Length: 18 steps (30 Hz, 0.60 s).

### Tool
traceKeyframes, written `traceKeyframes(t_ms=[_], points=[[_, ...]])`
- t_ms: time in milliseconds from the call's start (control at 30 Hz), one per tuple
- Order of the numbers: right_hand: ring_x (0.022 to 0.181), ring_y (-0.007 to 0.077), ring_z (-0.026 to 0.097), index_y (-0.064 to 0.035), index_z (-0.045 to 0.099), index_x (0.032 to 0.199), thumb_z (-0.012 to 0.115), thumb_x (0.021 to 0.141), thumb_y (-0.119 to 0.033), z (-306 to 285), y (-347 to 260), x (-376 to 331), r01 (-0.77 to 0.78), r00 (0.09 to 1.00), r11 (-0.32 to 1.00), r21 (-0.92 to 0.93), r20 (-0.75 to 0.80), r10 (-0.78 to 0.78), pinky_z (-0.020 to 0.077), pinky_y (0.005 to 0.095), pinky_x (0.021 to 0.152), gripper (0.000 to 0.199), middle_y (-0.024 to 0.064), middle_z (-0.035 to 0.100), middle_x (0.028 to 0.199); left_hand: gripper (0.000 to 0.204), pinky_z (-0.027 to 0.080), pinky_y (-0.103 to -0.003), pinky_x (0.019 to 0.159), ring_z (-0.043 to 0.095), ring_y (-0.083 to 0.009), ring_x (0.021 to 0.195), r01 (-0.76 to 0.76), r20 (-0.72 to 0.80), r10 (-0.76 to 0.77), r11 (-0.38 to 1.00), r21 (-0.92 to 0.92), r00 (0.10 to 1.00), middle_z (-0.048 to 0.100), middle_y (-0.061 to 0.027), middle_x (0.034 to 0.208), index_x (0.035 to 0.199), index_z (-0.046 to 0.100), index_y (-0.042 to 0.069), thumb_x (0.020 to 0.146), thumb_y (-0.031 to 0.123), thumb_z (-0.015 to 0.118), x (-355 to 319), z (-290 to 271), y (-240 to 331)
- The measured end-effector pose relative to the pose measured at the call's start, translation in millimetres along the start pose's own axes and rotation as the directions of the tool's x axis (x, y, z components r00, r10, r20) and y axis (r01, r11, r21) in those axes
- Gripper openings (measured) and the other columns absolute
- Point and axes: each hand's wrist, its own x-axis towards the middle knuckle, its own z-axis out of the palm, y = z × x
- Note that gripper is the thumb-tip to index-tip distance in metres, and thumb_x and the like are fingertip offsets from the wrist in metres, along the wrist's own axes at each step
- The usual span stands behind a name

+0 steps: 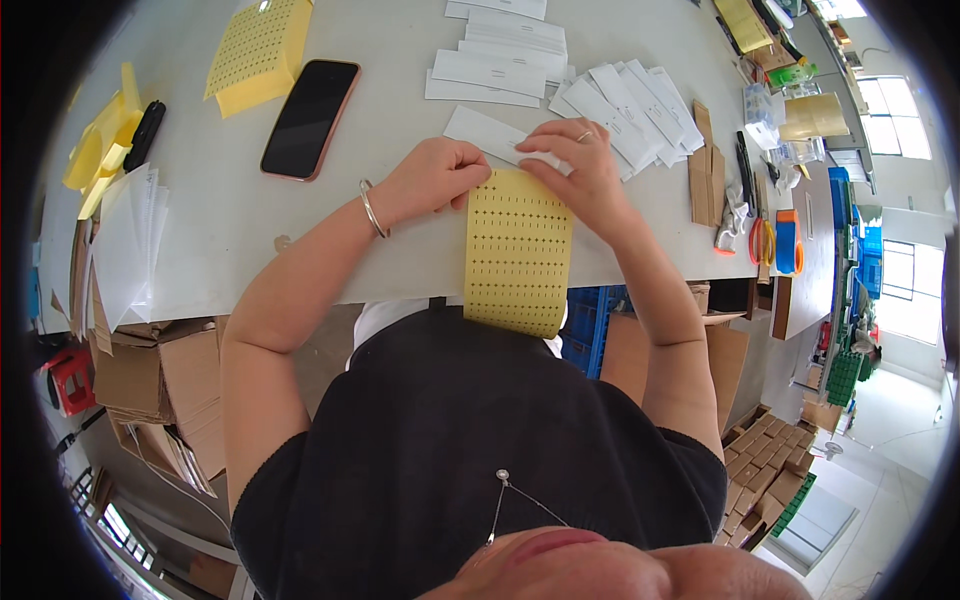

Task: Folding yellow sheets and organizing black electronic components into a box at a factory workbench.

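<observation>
A long yellow sheet of small printed labels point(518, 245), marked with rows of dark dashes and crosses, hangs over the table's front edge toward my body. My left hand point(435, 182) is closed at its upper left corner, thumb and finger pinching it. At the upper right corner is my right hand point(583, 170), its thumb and fingertips drawn together; whatever lies between them is too small to make out. Just beyond both hands, and partly under the right fingers, lies a white paper slip point(478, 128).
Stacked white slips point(490, 70) and a fanned pile of slips point(630, 110) lie farther back. Left are a black phone point(311, 120), a folded yellow label stack point(262, 50) and white papers point(130, 240). Right are flat cardboard pieces point(706, 170) and tape rolls point(789, 240).
</observation>
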Motion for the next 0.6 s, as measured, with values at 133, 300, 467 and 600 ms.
traceKeyframes(t_ms=[133,300,467,600], points=[[0.092,0.0192,0.054,-0.0149,0.068,0.084,0.073,0.073,-0.018,13.2,-4.9,0.6,0.152,0.988,0.985,-0.081,0.040,-0.150,0.0332,0.0402,0.093,0.012,-0.0022,0.061,0.091,0.024,0.040,-0.023,0.042,0.052,-0.0074,0.048,-0.027,-0.006,0.027,0.999,0.019,1.000,0.056,-0.0024,0.056,0.082,0.064,0.002,0.085,0.022,0.054,1.4,0.0,-1.0],[0.089,0.0191,0.053,-0.0168,0.066,0.079,0.073,0.072,-0.017,20.8,-10.9,-3.6,0.308,0.946,0.915,-0.260,-0.015,-0.323,0.0341,0.0425,0.091,0.010,-0.0035,0.059,0.088,0.024,0.040,-0.023,0.042,0.053,-0.0076,0.047,-0.014,-0.002,0.014,1.000,0.026,1.000,0.057,-0.0028,0.056,0.082,0.064,0.001,0.085,0.022,0.054,1.6,0.1,-0.5],[0.091,0.0221,0.053,-0.0144,0.066,0.078,0.071,0.074,-0.014,14.0,-8.5,1.2,0.258,0.965,0.951,-0.172,0.001,-0.262,0.0344,0.0427,0.090,0.006,-0.0011,0.060,0.090,0.024,0.041,-0.025,0.044,0.054,-0.0088,0.047,0.005,-0.030,-0.006,1.000,-0.004,1.000,0.058,-0.0042,0.055,0.079,0.064,0.000,0.084,0.021,0.054,-0.4,0.6,-0.3],[0.095,0.0244,0.053,-0.0086,0.065,0.083,0.067,0.080,-0.010,11.9,13.5,19.9,-0.143,0.987,0.988,0.054,0.088,0.138,0.0358,0.0398,0.091,0.004,0.0049,0.062,0.097,0.025,0.044,-0.028,0.050,0.057,-0.0126,0.047,-0.134,0.018,0.133,0.985,0.110,0.991,0.058,-0.0074,0.055,0.076,0.064,-0.002,0.082,0.020,0.054,2.4,5.1,-8.3]])
